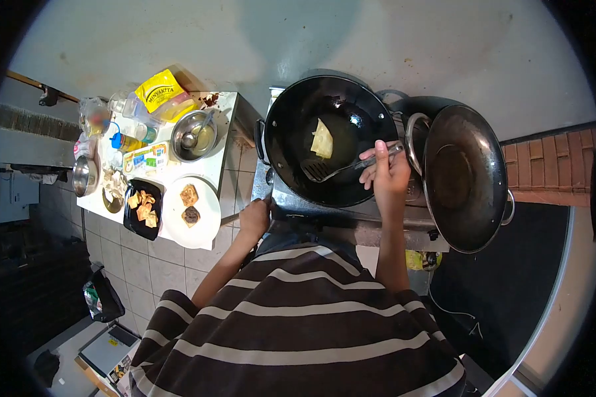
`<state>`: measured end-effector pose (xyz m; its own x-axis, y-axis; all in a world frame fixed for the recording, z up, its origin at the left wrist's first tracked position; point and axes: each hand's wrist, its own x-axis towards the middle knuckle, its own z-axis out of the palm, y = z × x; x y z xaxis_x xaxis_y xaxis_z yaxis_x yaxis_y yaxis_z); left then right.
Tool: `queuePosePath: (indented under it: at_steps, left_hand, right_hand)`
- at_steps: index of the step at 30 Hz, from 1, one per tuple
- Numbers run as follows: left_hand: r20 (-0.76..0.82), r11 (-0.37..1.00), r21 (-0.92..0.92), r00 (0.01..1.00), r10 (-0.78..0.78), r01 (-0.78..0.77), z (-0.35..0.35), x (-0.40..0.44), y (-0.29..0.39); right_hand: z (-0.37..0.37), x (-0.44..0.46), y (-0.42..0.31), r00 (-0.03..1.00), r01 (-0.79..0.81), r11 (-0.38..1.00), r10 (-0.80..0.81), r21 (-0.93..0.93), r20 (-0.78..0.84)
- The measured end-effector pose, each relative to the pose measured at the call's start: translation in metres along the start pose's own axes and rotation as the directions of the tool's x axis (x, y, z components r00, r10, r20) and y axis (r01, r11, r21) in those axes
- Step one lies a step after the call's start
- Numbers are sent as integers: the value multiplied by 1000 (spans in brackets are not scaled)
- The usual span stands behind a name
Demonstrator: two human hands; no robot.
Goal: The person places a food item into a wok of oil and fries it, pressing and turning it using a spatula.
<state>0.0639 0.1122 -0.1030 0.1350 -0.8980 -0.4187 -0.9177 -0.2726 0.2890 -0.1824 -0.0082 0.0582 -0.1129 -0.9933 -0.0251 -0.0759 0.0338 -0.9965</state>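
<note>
A dark wok [351, 178] sits on the stove, with a pale folded piece of food [322, 140] in the shiny oil inside it. My right hand [387, 173] holds the metal handle of a slotted spatula [316, 171] over the wok's right side. The spatula's black slotted head lies in the wok just below the food, close to its lower edge. At the stove's front left edge, below the wok, my left hand [255, 216] is closed with its fingers curled; what it grips, if anything, is hidden.
A second, worn wok [467, 178] stands tilted at the right. On the white table [228, 109] at the left are a steel bowl [195, 135], a white plate [208, 218] with two browned pieces, a black dish [142, 228] of fried pieces and a yellow packet [160, 90].
</note>
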Motion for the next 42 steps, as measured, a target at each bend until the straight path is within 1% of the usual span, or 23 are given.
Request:
queuePosePath:
  at_steps: [2,4,6,8,10,12,13,15,16,18,22,24,25,27,28,30,31,33,34,36,38,40,42]
  left_hand:
    - [8,1000,8,1000,23,-23,0,1,0]
    - [-3,1000,4,1000,24,-24,1,0,-3]
    - [-1,1000,-14,1000,1,-1,1,-2,-2]
    - [-9,999,-38,1000,-15,15,1,-1,1]
    - [-20,1000,-12,1000,-4,4,1,-1,-1]
    - [-18,1000,-4,1000,-6,6,2,-1,-2]
    - [-16,1000,4,1000,-8,8,2,0,-1]
    - [-7,1000,4,1000,-5,5,1,1,-1]
    - [3,1000,5,1000,-2,2,0,0,-1]
    - [4,1000,10,1000,-1,1,3,1,-3]
    - [2,1000,-9,1000,-6,6,2,-1,-1]
    - [-16,1000,4,1000,-7,7,12,1,-6]
    - [-30,1000,18,1000,-9,9,10,1,-4]
    - [-36,1000,10,999,0,0,6,-1,-2]
    - [-37,1000,2,999,9,-9,4,-3,-1]
    - [-47,1000,-13,999,0,-1,9,-2,-3]
    - [-58,1000,-27,998,-5,4,10,-1,-3]
    - [-54,999,-49,999,1,-3,10,0,-5]
    - [-44,997,-70,999,7,-10,10,-1,-6]
    - [-45,995,-95,999,6,-10,12,-3,-8]
    - [-56,992,-129,998,9,-16,13,-3,-7]
    - [-78,991,-129,997,7,-18,12,-4,-5]
    - [-68,988,-154,998,11,-22,10,-5,-6]
  right_hand:
    - [0,1,3,1000,-4,1000,4,6,-11]
    - [-3,3,5,998,13,1000,-14,-19,-66]
    - [-7,3,3,997,29,999,-27,19,-74]
    - [-11,5,0,986,113,994,-111,5,-123]
    - [-14,6,-6,986,124,992,-125,-19,-112]
    - [-15,7,-11,978,176,963,-196,-205,-79]
    - [-16,8,-10,977,179,962,-198,-206,-79]
    - [-17,10,-5,956,250,859,-291,-447,-25]
    - [-15,9,-9,957,251,859,-291,-446,-22]
    - [-7,6,-21,993,108,922,-115,-372,5]
    - [-1,6,-18,995,104,941,-100,-323,27]
    - [-2,10,-10,997,75,974,-77,-215,-2]
    - [-3,12,-4,997,79,974,-81,-213,-1]
    - [-7,15,10,998,36,999,-36,-11,-47]
    - [-8,16,15,998,35,999,-35,-10,-44]
    - [-11,16,22,997,-1,993,10,116,-75]
    - [-13,16,25,997,-1,993,10,116,-74]
    - [-16,15,29,997,7,979,10,206,-82]
    - [-18,16,30,996,4,978,14,208,-84]
    - [-24,13,29,994,40,957,-10,288,-107]
    - [-25,7,21,991,60,955,-21,289,-135]
    - [-27,5,17,989,120,969,-97,217,-113]
    - [-23,1,12,984,144,975,-123,166,-131]
